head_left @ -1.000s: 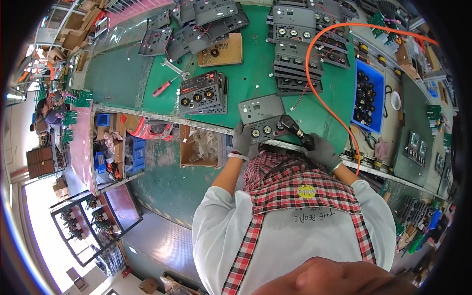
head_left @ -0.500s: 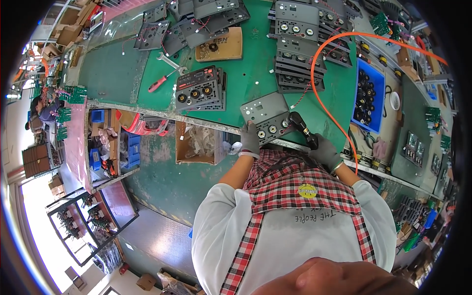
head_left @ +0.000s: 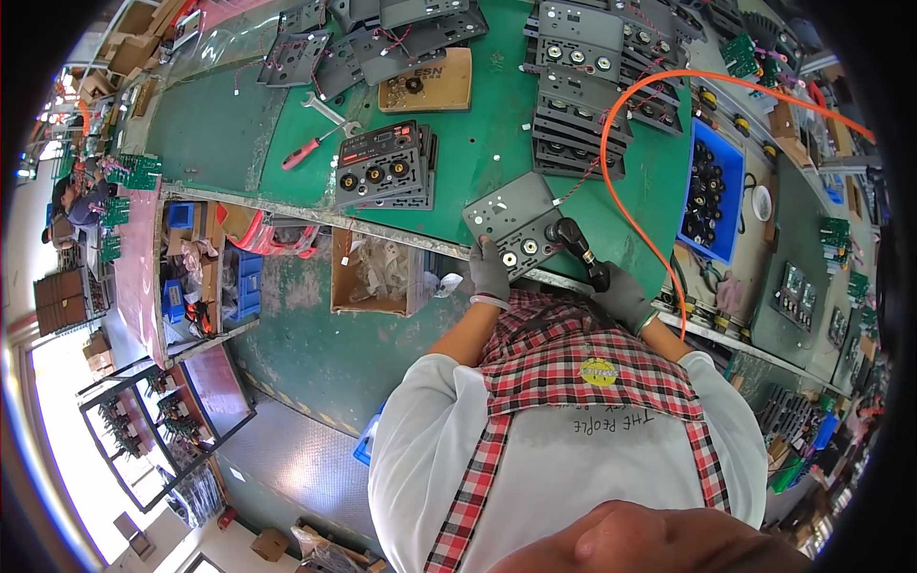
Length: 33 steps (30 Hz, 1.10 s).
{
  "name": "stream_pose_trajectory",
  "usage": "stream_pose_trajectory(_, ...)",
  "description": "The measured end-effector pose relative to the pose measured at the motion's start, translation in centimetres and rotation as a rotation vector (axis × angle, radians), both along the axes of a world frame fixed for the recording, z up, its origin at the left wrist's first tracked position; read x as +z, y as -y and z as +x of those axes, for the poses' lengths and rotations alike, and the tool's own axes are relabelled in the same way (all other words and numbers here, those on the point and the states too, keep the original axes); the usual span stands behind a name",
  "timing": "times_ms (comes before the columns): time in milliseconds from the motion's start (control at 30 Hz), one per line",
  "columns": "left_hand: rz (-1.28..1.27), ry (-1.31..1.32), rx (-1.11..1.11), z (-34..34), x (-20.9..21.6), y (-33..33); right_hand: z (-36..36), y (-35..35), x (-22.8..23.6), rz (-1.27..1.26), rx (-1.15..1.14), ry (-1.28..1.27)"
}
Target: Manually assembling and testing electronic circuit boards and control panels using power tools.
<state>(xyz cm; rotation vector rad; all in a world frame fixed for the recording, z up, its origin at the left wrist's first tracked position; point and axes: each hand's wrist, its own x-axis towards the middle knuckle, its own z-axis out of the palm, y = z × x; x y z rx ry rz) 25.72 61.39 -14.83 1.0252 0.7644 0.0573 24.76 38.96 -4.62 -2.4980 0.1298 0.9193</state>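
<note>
A grey metal panel (head_left: 513,209) with round jack fittings along its near side rests tilted at the table's front edge. My left hand (head_left: 489,269), gloved in grey, grips its lower left corner. In my gloved right hand (head_left: 626,298) is a black angled air ratchet (head_left: 580,246). The tool's head sits over the right-hand fitting on the panel and hides it. Two other fittings show to its left. A thin red and black wire with a white plug leads off the panel's right side.
Stacked grey panels (head_left: 578,95) stand behind, and an orange air hose (head_left: 616,181) loops over the right side. To the left are a stack with black knobs (head_left: 382,162), a wrench (head_left: 330,113), a red-handled screwdriver (head_left: 302,154) and a cardboard box lid (head_left: 449,91). A blue bin (head_left: 731,201) holds black parts.
The view has shifted slightly. My left hand still holds the panel, and the air ratchet stays over the right-hand fitting.
</note>
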Motion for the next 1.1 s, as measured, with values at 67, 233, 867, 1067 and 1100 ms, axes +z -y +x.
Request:
stream_pose_trajectory(67,0.0,-0.02,-0.039,0.0,0.0,-0.3,0.5,0.0,0.8,0.011,0.012,-0.024)
stream_pose_trajectory(233,0.056,-0.045,0.031,0.0,-0.3,-0.1,1.0,0.2,1.0,0.024,0.038,-0.089)
stream_pose_trajectory(867,0.122,-0.066,-0.087,0.5,1.6,-0.7,0.9,-2.7,2.6,-0.019,0.194,-0.044)
stream_pose_trajectory(1067,0.124,-0.04,-0.074,0.3,-1.1,-0.8,1.9,-3.2,3.2,-0.077,0.242,-0.063)
stream_pose_trajectory(1100,0.126,-0.034,-0.074,0.4,-1.0,-0.8,2.1,-3.1,3.3,-0.094,0.25,-0.071)
